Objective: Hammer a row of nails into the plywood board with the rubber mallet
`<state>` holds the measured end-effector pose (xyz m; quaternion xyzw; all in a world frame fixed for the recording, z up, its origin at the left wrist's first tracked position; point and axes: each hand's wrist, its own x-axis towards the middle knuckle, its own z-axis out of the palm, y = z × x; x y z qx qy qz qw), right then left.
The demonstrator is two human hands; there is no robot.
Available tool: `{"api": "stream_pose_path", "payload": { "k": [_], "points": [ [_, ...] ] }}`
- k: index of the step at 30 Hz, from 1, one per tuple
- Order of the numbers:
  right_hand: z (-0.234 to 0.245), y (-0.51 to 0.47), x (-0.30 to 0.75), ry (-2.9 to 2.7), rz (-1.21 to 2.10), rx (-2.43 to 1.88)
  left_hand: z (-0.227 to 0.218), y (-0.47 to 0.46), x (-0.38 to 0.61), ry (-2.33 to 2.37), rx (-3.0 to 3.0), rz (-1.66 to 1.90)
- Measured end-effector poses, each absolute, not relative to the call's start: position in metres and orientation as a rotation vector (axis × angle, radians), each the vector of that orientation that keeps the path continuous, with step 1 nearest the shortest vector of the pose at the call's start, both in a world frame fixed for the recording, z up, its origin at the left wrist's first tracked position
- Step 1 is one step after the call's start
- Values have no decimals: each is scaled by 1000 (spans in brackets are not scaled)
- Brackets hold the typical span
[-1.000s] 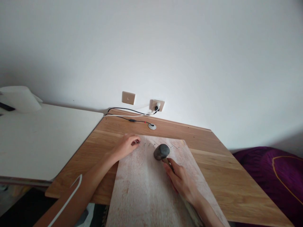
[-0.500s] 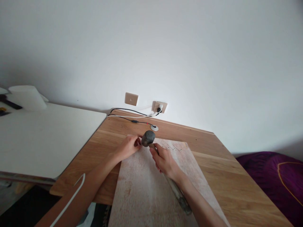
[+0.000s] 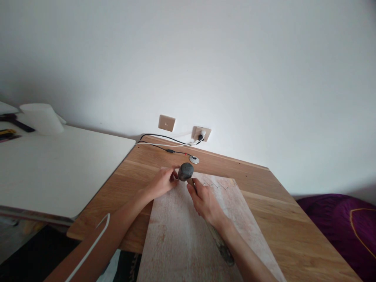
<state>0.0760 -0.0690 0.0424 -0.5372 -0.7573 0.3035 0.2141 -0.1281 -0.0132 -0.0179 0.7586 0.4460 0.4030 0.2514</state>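
My right hand (image 3: 205,199) is closed round the handle of a mallet (image 3: 186,172) with a dark head, gripping it just below the head. The handle's lower end runs back under my right forearm. At the far left edge of a pale, worn wooden board (image 3: 176,235), my left hand (image 3: 165,181) pinches its fingers together beside the mallet head. Whatever sits in that pinch is mostly hidden and too small to name. A zigzag line of bent metal wire or nails (image 3: 216,185) lies along the board's far end, to the right of the mallet head.
Beneath the board is a wooden table (image 3: 279,219). A white table (image 3: 73,168) with a paper roll (image 3: 42,119) and a black-handled tool (image 3: 19,122) adjoins at left. Cables run to a wall socket (image 3: 201,134). A purple beanbag (image 3: 337,219) is at right.
The whole view has shifted slightly, so things appear a little further right. The mallet head stays beside my left fingers, with only a small shift. Both hands keep their grips.
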Motion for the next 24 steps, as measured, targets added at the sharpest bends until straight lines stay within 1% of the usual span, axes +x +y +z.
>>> {"api": "stream_pose_path", "payload": {
  "k": [8,19,24],
  "points": [
    [42,-72,74,-2110,819,-1510,-24,-11,-130,1198,2064,1106],
    [41,-72,74,-2148,707,-1488,-22,-12,-132,1196,2132,1071],
    [43,-73,74,-2122,810,-1521,-22,-13,-133,1190,2129,1069]
  ]
}}
